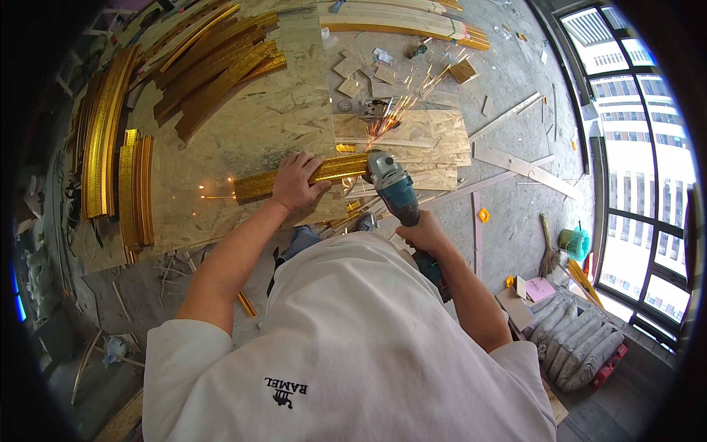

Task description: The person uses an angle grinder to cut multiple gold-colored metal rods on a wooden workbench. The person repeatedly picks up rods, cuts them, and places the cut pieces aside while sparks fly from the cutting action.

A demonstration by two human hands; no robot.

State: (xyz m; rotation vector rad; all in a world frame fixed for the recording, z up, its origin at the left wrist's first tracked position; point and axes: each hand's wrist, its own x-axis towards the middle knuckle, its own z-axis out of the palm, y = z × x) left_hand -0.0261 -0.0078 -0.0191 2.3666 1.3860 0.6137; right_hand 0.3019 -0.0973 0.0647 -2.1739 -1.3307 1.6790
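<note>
My left hand (299,181) presses a gold patterned trim strip (345,167) down on the chipboard table (248,119). The strip's right end juts past the table edge. My right hand (428,233) grips the body of a teal angle grinder (399,193), whose head is at that end. Orange sparks (393,113) stream from there up and to the right. The grinder's disc is mostly hidden by its head. A few more sparks glow by the strip's left end.
Gold trim strips (102,138) lie in stacks at the table's left, with brown and gold lengths (221,77) farther back. On the floor are chipboard pieces (436,132), wood strips (527,168) and a metal tool (375,108). Grey sacks (580,342) and a broom (548,257) are near the window.
</note>
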